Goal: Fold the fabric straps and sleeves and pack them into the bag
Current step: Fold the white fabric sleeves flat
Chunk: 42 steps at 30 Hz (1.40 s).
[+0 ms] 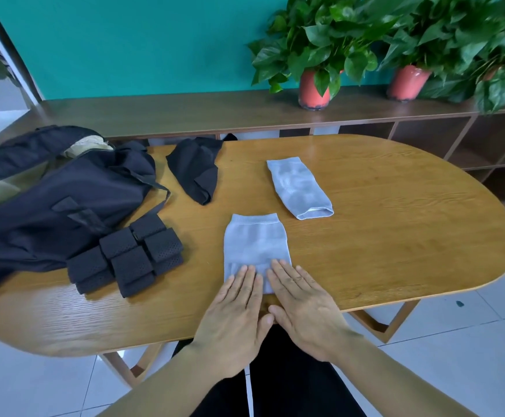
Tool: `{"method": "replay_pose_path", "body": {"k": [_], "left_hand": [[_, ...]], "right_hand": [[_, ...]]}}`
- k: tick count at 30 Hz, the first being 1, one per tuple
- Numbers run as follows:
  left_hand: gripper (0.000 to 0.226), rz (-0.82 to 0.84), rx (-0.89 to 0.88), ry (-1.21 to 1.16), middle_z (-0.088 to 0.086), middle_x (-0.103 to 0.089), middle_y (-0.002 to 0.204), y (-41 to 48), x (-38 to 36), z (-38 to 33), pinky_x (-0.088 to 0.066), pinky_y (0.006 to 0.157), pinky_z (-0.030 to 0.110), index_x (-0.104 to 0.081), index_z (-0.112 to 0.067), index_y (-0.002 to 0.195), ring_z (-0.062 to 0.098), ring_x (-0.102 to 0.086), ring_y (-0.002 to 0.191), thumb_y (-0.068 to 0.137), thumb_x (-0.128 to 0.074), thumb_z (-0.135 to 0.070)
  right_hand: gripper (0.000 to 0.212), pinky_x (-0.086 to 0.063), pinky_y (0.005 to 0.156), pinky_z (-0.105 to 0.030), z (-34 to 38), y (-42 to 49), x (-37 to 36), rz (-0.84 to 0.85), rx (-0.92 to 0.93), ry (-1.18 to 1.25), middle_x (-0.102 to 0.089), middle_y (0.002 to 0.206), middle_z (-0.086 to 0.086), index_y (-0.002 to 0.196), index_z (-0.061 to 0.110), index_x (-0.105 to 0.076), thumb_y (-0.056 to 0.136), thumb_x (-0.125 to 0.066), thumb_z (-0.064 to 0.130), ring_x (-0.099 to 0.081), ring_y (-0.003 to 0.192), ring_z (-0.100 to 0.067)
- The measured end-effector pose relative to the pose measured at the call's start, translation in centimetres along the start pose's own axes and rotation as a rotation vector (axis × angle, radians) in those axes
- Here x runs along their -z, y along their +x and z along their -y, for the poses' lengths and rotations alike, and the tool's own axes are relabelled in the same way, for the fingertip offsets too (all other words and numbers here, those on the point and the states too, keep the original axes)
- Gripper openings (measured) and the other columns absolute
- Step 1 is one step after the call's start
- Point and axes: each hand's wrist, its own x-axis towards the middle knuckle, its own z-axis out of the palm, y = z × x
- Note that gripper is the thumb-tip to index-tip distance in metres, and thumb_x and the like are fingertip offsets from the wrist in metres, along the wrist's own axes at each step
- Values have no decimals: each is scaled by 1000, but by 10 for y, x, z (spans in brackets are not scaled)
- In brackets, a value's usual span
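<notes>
- Near grey sleeve (255, 242) lies flat at the table (395, 221) front edge. Left hand (233, 314) & right hand (305, 311) both lie flat on its near end, fingers straight, gripping nothing.
- Step, prob.: smoothing before the fold. Nxt move needs a pinch on the near end, then a fold twd 12 o'clock.
- Far grey sleeve (299, 188) at 1 o'clock lies flat; black sleeve (195, 170) at 11 is rumpled.
- Folded straps (127, 257) at 9 o'clock touch the bag (49, 206), not yet packed.

- Teal wall (142, 40) runs across the back.
- Long wooden shelf unit (185, 111) sits beneath it, carrying leafy plants in red pots (313, 91).
- Oval wooden worktop (395, 212) stands on pale tiled floor (462, 335).
</notes>
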Motion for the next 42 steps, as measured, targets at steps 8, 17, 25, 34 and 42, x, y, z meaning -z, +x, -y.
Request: {"method": "replay_pose_path", "body": {"k": [8, 17, 25, 34, 42], "left_hand": [[62, -4, -21, 58, 14, -50, 140, 6, 4, 15, -22, 108, 40, -53, -1, 133, 23, -44, 133, 100, -23, -44], [76, 79, 81, 148, -6, -13, 157, 30, 21, 54, 0, 109, 46, -22, -27, 151, 18, -11, 147, 81, 2, -44], [58, -140, 107, -22, 3, -62, 127, 25, 33, 7, -27, 93, 41, -61, -14, 126, 17, -60, 115, 78, -35, -31], [43, -217, 125, 14, -3, -60, 72, 50, 22, -13, -31, 91, 36, -68, -13, 96, 21, -56, 69, 79, -34, -32], [43, -133, 65, 116, -1, -56, 71, 55, 26, 9, -25, 103, 38, -62, -16, 69, 21, -55, 72, 82, -25, -34]], "right_hand": [[60, -22, 109, -37, -1, 5, 10, 71, -5, 5, -44, 145, -9, 137, 9, -49, 102, -15, 44, -39, 136, -21], [58, -28, 101, -42, 16, 15, 16, 51, 183, -56, -46, 141, -16, 137, 3, -46, 99, -31, 44, -48, 122, -28], [45, -32, 96, -43, -39, 45, 29, -38, 38, -95, -56, 130, -11, 122, 6, -59, 90, -36, 29, -53, 113, -30], [48, -42, 99, -41, -55, 56, 28, 146, -32, -79, -65, 109, -6, 107, 12, -66, 81, -29, 30, -59, 105, -25], [40, -48, 77, -37, -44, 43, 31, 101, -16, -84, -63, 92, -5, 95, 17, -67, 81, -32, 31, -58, 81, -25]]}}
